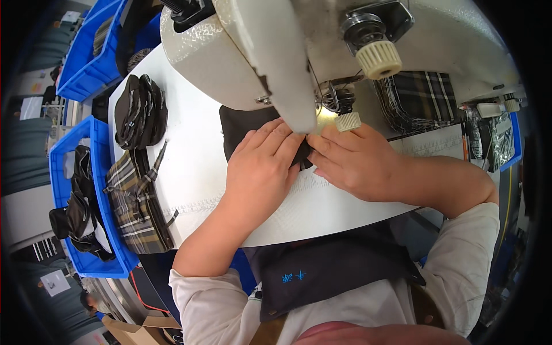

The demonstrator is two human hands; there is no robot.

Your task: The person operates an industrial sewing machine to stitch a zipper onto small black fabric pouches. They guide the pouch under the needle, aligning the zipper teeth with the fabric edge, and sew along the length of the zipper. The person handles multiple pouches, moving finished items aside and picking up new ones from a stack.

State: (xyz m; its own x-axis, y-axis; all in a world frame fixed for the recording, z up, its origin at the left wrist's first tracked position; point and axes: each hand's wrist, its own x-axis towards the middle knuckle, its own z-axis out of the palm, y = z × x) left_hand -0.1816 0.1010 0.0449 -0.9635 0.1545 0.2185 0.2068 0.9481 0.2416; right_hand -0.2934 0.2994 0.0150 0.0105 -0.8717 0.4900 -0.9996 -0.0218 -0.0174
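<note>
At the sewing machine [236, 52], my left hand [261, 161] presses on a piece of black fabric [238, 119], fingers bent and held together over it, just below the needle housing. My right hand [351, 161] grips the same fabric's right side with curled fingers. The needle and the spot between my fingertips are mostly hidden by the machine head, beside a small lit area [325, 115].
Black zippered pieces [138, 112] and plaid pieces [129, 201] lie left on the white table [184, 149]. Blue bins [123, 241] stand beyond the left edge, one holding black items [80, 201]. Plaid stacked fabric [414, 98] lies back right, near packets [497, 141] and another blue bin [514, 132].
</note>
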